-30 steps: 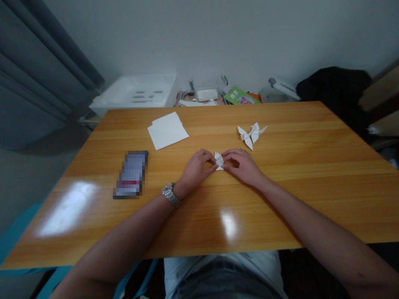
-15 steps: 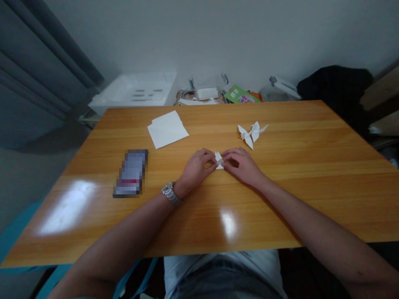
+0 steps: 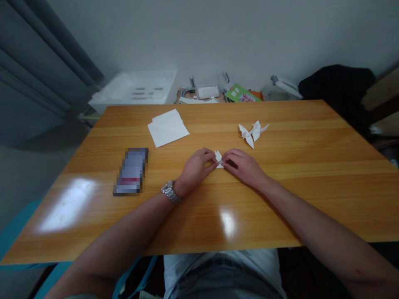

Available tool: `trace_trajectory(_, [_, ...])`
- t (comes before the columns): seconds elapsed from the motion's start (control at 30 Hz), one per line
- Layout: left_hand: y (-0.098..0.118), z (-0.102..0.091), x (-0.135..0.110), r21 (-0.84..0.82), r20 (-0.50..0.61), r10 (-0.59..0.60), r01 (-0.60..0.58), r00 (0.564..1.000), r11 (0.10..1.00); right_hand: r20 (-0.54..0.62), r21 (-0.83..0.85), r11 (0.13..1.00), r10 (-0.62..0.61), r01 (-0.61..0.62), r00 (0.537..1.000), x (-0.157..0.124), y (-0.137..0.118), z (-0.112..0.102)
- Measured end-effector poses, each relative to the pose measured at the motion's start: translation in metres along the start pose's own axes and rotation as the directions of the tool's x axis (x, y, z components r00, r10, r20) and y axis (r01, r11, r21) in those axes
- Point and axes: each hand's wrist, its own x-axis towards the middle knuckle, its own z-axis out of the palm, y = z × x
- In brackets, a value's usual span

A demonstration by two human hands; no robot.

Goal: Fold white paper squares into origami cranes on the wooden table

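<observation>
The left hand (image 3: 196,169) and right hand (image 3: 243,167) are brought together, both pinching a small folded white paper piece (image 3: 219,159) between them. Two completed origami cranes (image 3: 252,133) lie beyond the right hand; unfolded white paper sheets (image 3: 167,128) lie beyond the left hand.

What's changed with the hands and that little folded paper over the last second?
Only slightly: the right hand has eased a little rightward, its fingertips still on the small folded white paper, which the left hand also keeps holding. Neither hand has let go. The paper cranes, the white paper sheets and the blurred phone stayed where they were on the wooden table.
</observation>
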Motion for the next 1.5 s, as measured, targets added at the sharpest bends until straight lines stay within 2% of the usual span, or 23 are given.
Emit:
trace_trajectory(0.17, [0.003,0.000,0.000,0.054,0.017,0.040,-0.041,0.999,0.998,0.023,-0.009,0.999,-0.046,0.046,0.999,0.000,0.002,-0.001])
trace_trajectory(0.53, [0.007,-0.004,0.000,0.140,0.078,0.058,-0.068,0.995,0.988,0.028,-0.139,0.989,-0.043,0.047,0.999,0.000,-0.008,-0.003])
trace_trajectory(0.8, [0.008,-0.006,-0.001,0.203,0.114,0.073,-0.096,0.991,0.975,0.061,-0.119,0.959,-0.251,0.257,0.966,-0.007,0.007,-0.005])
trace_trajectory(0.93, [0.008,-0.008,-0.003,0.201,0.118,0.073,-0.096,0.990,0.975,0.092,-0.122,0.953,-0.268,0.278,0.959,-0.009,0.008,-0.006])
trace_trajectory(1.03, [0.006,-0.012,-0.005,0.179,0.139,0.122,-0.146,0.983,0.973,0.112,-0.128,0.953,-0.261,0.274,0.959,-0.010,0.008,-0.007])
trace_trajectory(1.2, [0.003,-0.021,-0.005,0.139,0.235,0.244,-0.280,0.941,0.950,0.111,-0.134,0.954,-0.253,0.267,0.961,-0.011,0.010,-0.008])
trace_trajectory(1.5, [0.002,-0.027,-0.006,0.273,0.276,0.296,-0.370,0.914,0.888,0.113,-0.128,0.962,-0.228,0.242,0.967,-0.012,0.005,-0.011])
